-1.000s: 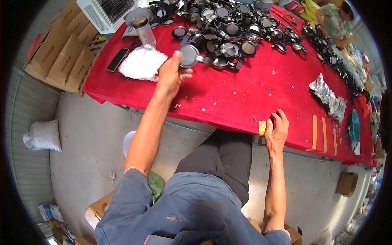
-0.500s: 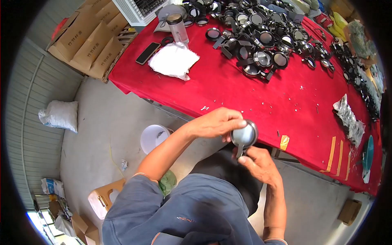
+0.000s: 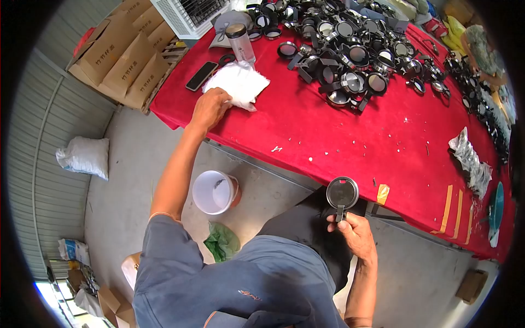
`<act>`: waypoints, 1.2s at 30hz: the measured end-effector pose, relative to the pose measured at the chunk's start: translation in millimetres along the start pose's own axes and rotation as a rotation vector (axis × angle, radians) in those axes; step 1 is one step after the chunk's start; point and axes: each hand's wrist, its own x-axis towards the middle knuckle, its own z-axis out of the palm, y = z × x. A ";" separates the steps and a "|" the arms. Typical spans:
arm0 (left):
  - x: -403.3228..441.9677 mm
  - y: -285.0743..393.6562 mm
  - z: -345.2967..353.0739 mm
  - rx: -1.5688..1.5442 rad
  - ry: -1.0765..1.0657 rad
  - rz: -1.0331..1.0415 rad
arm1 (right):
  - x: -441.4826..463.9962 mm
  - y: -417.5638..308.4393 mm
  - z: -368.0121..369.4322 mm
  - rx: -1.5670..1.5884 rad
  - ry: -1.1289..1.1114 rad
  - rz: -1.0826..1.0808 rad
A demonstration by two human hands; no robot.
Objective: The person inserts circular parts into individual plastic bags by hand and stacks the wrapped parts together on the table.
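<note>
My right hand [image 3: 355, 234] grips the short handle of a round, metal-rimmed lid [image 3: 343, 192] with a dark face, held up near the table's front edge. At the far left of the table, my left hand [image 3: 212, 108] reaches to a stack of thin white plastic bags [image 3: 239, 85]. Its fingers are curled together at the near left edge of the stack; the fingertips are partly hidden. Many similar round pieces with black handles [image 3: 358, 54] lie heaped at the back of the red-covered table.
By the stack are a phone [image 3: 201, 76], a clear lidded jar [image 3: 240, 44] and a grey cap [image 3: 229, 26]. On the floor are a white bucket [image 3: 210, 192] and green bag [image 3: 221, 243]. Cartons [image 3: 117, 54] stand left. Crumpled plastic [image 3: 469, 158] and yellow tape [image 3: 383, 193] lie right.
My left hand has left the lid and moved up and left to the white stack. My right hand keeps the lid, now turned with its dark face showing.
</note>
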 end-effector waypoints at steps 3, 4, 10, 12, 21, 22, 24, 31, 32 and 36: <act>8.7 1.0 -10.1 -0.129 0.009 -0.097 | -2.0 0.7 -0.9 -0.020 0.022 -0.007; 11.7 3.7 -15.9 -0.130 0.008 -0.096 | -2.3 2.7 -1.0 -0.020 0.023 -0.006; 26.6 5.9 -24.9 -0.824 0.179 -0.570 | 0.2 4.8 0.3 0.113 0.069 -0.021; 28.6 18.8 -28.3 -0.808 0.181 -0.531 | 0.7 6.4 0.6 0.225 0.116 -0.014; 27.4 164.0 -32.6 -1.159 -0.045 -0.336 | 42.9 -1.7 6.5 0.520 0.393 -0.149; 25.9 178.2 -27.0 -1.177 -0.084 -0.291 | 50.8 -4.7 4.4 0.523 0.410 -0.168; 21.4 205.8 -21.3 -1.214 -0.179 -0.239 | 61.6 -14.7 -2.1 0.590 0.398 -0.233; 9.8 275.0 -14.6 -1.129 -0.190 -0.009 | 63.3 -37.8 -0.2 0.580 0.467 -0.268; 9.4 276.6 -12.9 -1.115 -0.197 0.055 | 63.9 -36.2 0.7 0.633 0.479 -0.317; 7.3 283.6 -1.2 -1.560 -0.376 -0.156 | 51.6 -19.2 -11.1 0.786 0.343 -0.359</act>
